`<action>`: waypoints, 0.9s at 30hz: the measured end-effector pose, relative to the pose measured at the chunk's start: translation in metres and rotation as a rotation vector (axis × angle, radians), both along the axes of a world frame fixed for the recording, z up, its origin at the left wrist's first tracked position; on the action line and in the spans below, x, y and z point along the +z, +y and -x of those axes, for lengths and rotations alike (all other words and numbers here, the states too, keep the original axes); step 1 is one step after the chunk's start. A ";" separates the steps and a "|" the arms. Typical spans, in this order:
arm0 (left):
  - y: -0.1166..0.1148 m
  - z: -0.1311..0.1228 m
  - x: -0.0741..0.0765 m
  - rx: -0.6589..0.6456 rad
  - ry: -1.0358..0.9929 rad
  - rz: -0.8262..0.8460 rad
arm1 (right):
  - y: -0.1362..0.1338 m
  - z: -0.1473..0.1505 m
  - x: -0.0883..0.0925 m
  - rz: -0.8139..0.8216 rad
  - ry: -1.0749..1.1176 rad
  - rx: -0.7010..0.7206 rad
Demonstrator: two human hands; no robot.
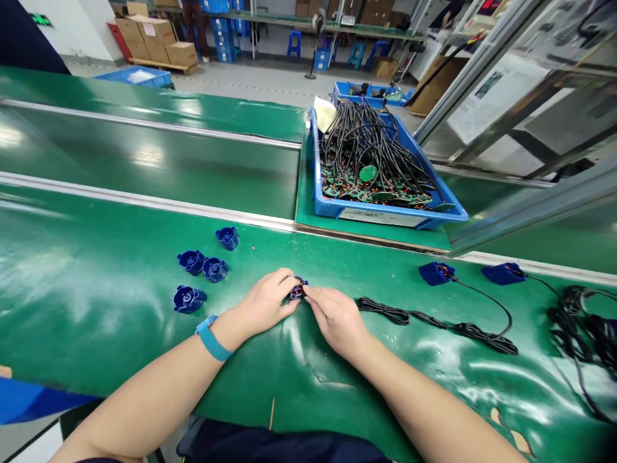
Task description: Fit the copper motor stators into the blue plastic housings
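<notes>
Left hand [263,303] grasps the blue round housing [295,291], partly hidden! Right hand [340,318] meets its right side; whether pinching, can't tell.

Both hands [267,302] touch a blue housing [294,294], wires [300,288] apparently inside.

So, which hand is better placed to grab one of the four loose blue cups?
Likely the left hand: the four cups lie on its own side, while the right hand would have to reach across. Both are busy at another cup.
</notes>
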State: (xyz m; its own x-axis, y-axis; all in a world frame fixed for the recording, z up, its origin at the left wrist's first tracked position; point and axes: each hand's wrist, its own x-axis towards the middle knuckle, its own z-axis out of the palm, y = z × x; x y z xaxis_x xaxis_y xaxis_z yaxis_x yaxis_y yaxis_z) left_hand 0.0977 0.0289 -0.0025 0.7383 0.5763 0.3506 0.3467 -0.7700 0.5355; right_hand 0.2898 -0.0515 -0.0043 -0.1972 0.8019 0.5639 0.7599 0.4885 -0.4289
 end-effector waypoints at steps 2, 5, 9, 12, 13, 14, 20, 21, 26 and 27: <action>0.000 0.000 0.000 0.003 0.009 -0.013 | -0.001 0.000 0.001 -0.005 -0.009 -0.004; 0.001 -0.001 -0.002 -0.001 0.014 0.000 | -0.003 0.001 0.001 0.027 -0.039 -0.003; 0.002 -0.002 -0.001 -0.013 0.028 0.007 | -0.002 0.001 0.001 0.090 -0.093 -0.016; 0.002 -0.004 0.000 -0.002 0.038 0.004 | -0.001 0.001 0.000 0.119 -0.125 -0.011; 0.002 -0.004 0.001 0.005 0.037 0.004 | 0.000 0.001 0.000 0.120 -0.132 -0.005; 0.002 -0.005 0.001 0.009 0.034 0.008 | 0.000 0.000 -0.001 0.118 -0.145 -0.001; 0.003 -0.005 -0.002 -0.003 -0.022 0.047 | -0.004 -0.002 0.003 0.165 -0.345 -0.021; 0.003 -0.005 -0.003 -0.007 -0.032 0.048 | -0.004 -0.001 0.005 0.201 -0.357 -0.024; 0.006 -0.005 -0.002 -0.005 -0.041 0.060 | 0.000 0.006 0.013 0.375 -0.455 -0.021; 0.005 -0.005 -0.002 -0.001 -0.036 0.061 | 0.001 0.006 0.015 0.407 -0.480 -0.032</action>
State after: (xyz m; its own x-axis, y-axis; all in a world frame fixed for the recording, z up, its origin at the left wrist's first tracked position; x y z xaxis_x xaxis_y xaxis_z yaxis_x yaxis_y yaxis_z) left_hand 0.1022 0.0341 -0.0045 0.7261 0.5970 0.3412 0.3259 -0.7356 0.5938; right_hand 0.2833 -0.0508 0.0108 -0.3249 0.9434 0.0666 0.9254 0.3317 -0.1833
